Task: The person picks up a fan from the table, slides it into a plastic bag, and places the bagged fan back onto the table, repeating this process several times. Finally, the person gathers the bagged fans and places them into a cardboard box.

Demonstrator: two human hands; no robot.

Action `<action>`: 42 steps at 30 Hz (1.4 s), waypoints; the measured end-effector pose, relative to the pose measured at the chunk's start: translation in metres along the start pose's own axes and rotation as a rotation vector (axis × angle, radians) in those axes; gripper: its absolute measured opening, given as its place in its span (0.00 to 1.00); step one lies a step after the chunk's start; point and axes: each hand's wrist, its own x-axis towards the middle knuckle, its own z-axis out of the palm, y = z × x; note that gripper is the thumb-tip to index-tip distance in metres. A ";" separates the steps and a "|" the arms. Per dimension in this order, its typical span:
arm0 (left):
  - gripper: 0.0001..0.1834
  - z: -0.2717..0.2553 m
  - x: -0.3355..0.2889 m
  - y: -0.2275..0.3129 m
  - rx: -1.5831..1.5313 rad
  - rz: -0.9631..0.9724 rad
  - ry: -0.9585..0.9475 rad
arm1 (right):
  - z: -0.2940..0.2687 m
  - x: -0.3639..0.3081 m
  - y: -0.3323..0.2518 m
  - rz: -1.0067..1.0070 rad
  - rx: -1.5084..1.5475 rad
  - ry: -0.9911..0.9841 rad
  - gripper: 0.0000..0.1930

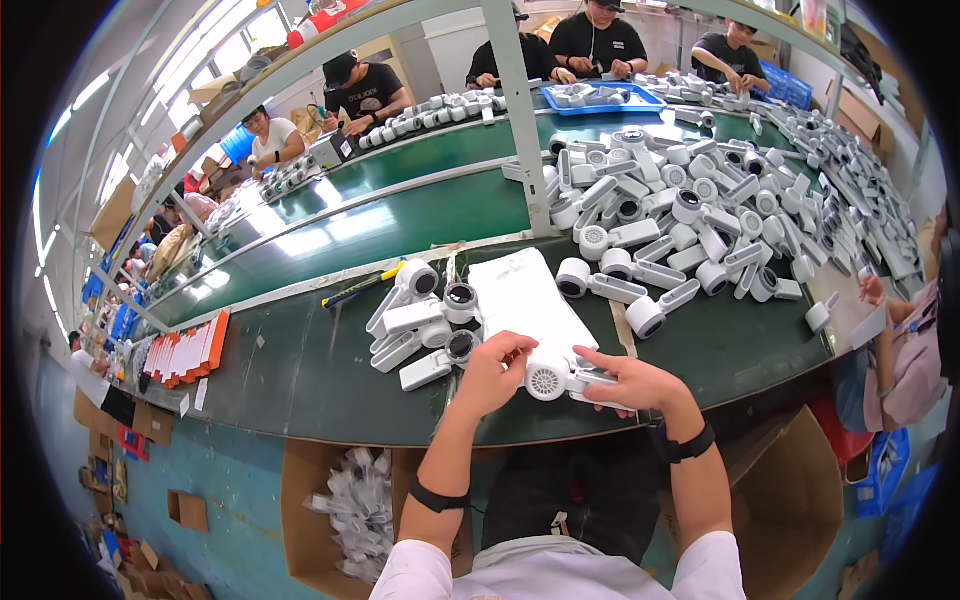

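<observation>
A white handheld fan (547,379) with a round slotted grille lies across my hands at the bench's near edge. My right hand (645,385) grips its handle from the right, thumb and forefinger spread along it. At the left of the fan head, my left hand (493,376) has its fingers curled with the fingertips together against the head; whether anything small sits between them is hidden. Under and beyond the fan lies a white foam-like sheet (525,295). Left of it is a small group of similar fans (413,318).
A large heap of white fans (690,200) covers the right side of the bench. A yellow-and-black tool (362,285) lies at left, beyond orange-edged cards (190,350). A metal post (517,115) rises ahead. Below stand cardboard boxes, one holding bagged pieces (358,510). Co-workers sit across the green conveyor (420,215).
</observation>
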 end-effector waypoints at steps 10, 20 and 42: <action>0.11 0.005 0.000 -0.011 -0.125 -0.082 0.147 | 0.001 0.003 0.002 0.048 0.057 0.024 0.31; 0.09 0.011 0.010 -0.002 -0.044 -0.046 0.075 | -0.001 -0.010 -0.018 0.022 -0.144 -0.044 0.47; 0.09 -0.017 0.004 0.004 -0.064 -0.102 -0.034 | 0.001 0.005 -0.015 0.023 -0.006 0.013 0.33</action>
